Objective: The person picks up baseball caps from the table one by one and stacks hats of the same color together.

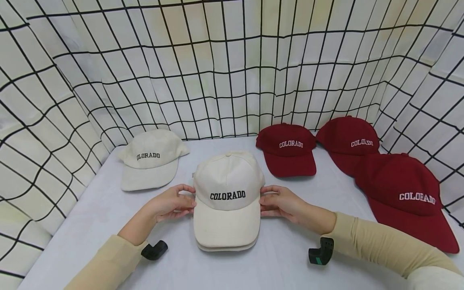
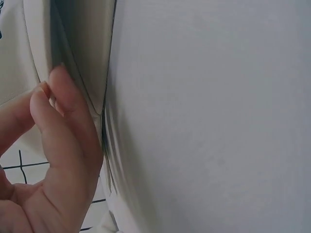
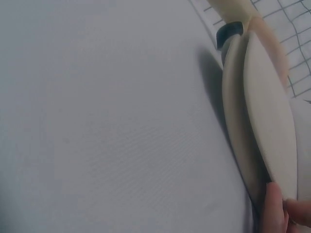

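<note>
And here it is, the upper cream cap [image 1: 228,183] sitting squarely between two hands on the desk [image 1: 286,257], its long axis running near to far, brim toward the near side, crown toward the far. To its left, the left hand [image 1: 170,204], thumb and fingertips pinching the cap's edge; to its right, the right hand [image 1: 284,204], pinching the opposite edge, so neither is nearer. Grips look almost level, about where brim meets crown! Underneath, the lower cream cap [image 1: 227,248] shows only a sliver of brim on the near side (a snug stack, that). Another cream cap [image 1: 150,161] rests far left, well apart, with three red caps [image 1: 288,151] over on the right.
</note>
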